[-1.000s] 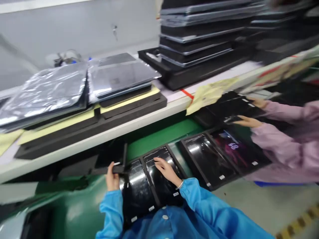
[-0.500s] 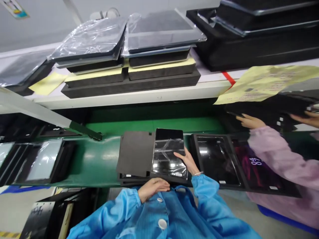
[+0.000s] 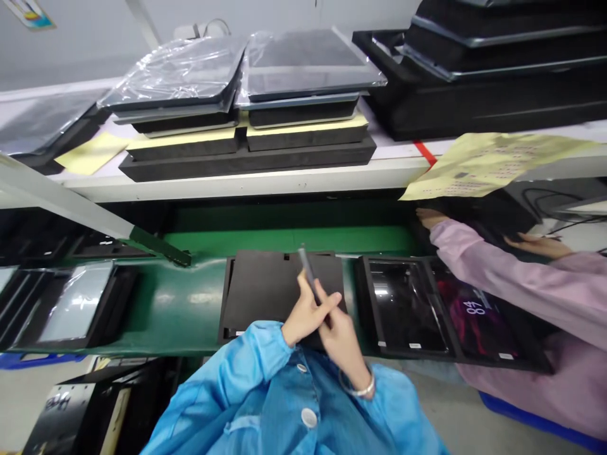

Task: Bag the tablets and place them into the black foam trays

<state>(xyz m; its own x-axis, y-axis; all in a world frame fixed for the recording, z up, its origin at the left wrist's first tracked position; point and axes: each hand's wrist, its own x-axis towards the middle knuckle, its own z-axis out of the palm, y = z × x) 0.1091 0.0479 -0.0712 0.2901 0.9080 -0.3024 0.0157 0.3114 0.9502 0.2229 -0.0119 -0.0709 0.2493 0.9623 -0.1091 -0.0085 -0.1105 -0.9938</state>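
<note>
Bright, even overhead light glares on the plastic-wrapped stacks [image 3: 208,69]; edges bow outward and the close sleeves blur.

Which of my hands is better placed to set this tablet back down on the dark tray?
Probably the right hand: it grips the edge-on tablet from below, over the dark tray. The left hand only steadies its side.

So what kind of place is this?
Probably an electronics assembly line: a green conveyor belt carries tablets in black trays, bagged devices are stacked on the shelf, and workers wear smocks.
</note>
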